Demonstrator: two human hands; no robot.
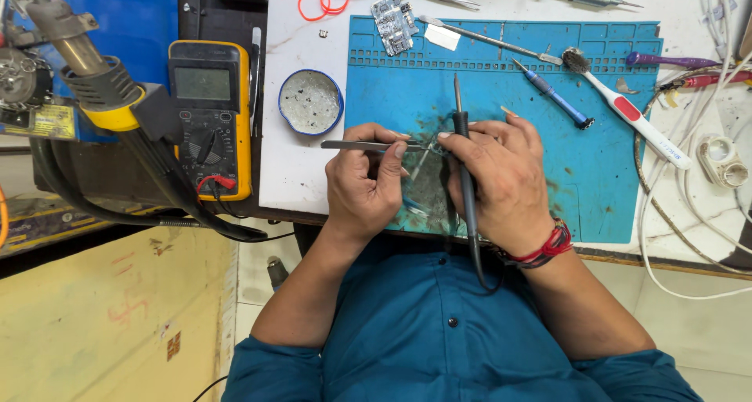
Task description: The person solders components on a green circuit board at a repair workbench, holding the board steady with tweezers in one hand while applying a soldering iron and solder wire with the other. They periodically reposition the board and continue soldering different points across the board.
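Observation:
My left hand (364, 184) grips metal tweezers (362, 145) that lie level, their tips pointing right toward a small part between my hands. My right hand (501, 179) holds a dark soldering iron (462, 143), its thin tip pointing away from me and its cord running down over my wrist. Both hands rest close together on the stained near part of a blue work mat (501, 96). The small part under my fingers is mostly hidden.
A yellow multimeter (210, 116) and a hot-air gun nozzle (86, 65) stand at left. A round tin (311, 102) sits beside the mat. On the mat lie a circuit board (394, 23), a blue screwdriver (556, 96) and a white-and-red brush (630, 116). White cables (689, 214) run at right.

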